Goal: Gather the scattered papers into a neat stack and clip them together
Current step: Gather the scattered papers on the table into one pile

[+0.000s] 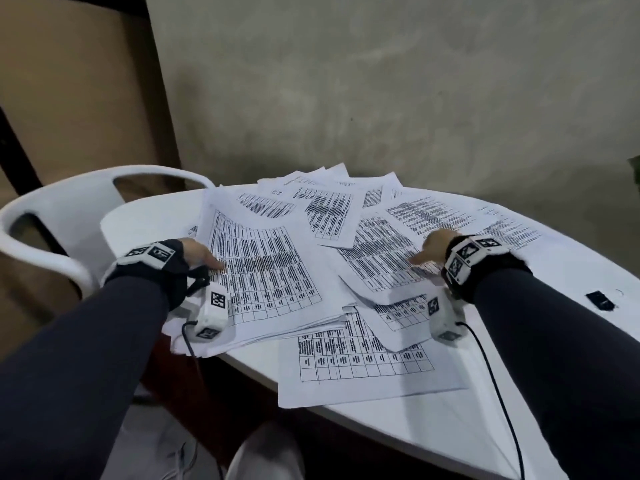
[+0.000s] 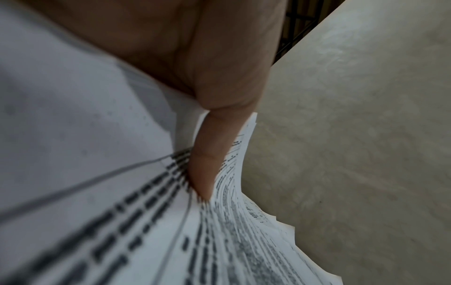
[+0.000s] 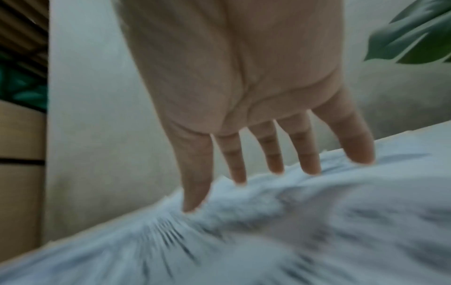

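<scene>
Printed sheets with tables lie scattered over a white round table (image 1: 433, 431). A thicker stack of papers (image 1: 273, 282) sits at the left. My left hand (image 1: 202, 256) holds its left edge, with the thumb (image 2: 207, 164) on the top sheet and the fingers hidden under the paper. My right hand (image 1: 433, 245) rests on overlapping loose sheets (image 1: 381, 265) at the centre right, its straight, spread fingers (image 3: 305, 154) touching the paper. One sheet (image 1: 363, 362) hangs over the near table edge. A small black clip (image 1: 601, 300) lies on the table to the right of my right forearm.
A white plastic chair (image 1: 59, 216) stands against the table's left side. A grey wall (image 1: 381, 98) rises behind the table. More sheets (image 1: 329, 209) fan out toward the far edge. A green leaf (image 3: 415, 38) shows at the far right.
</scene>
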Action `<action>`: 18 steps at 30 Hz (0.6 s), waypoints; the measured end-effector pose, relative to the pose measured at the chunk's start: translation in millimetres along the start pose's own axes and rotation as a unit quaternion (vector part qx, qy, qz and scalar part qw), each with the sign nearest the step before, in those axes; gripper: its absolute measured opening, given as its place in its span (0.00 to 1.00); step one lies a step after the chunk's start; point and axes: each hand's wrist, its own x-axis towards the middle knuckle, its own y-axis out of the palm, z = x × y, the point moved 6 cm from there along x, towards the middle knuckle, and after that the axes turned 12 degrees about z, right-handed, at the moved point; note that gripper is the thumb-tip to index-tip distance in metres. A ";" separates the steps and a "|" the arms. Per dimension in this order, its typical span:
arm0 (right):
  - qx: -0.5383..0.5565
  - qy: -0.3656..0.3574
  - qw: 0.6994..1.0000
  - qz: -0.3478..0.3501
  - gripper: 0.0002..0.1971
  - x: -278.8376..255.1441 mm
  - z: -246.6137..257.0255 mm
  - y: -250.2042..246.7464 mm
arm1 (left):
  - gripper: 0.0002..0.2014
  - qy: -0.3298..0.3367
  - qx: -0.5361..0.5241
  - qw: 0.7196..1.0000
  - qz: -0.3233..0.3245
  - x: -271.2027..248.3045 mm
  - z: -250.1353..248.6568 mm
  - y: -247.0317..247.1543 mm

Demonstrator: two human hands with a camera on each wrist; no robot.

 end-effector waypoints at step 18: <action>0.172 0.014 0.985 0.012 0.15 -47.6 -3.4 18.5 | 0.25 -0.006 -0.028 1.000 -0.010 -17.9 3.0 10.5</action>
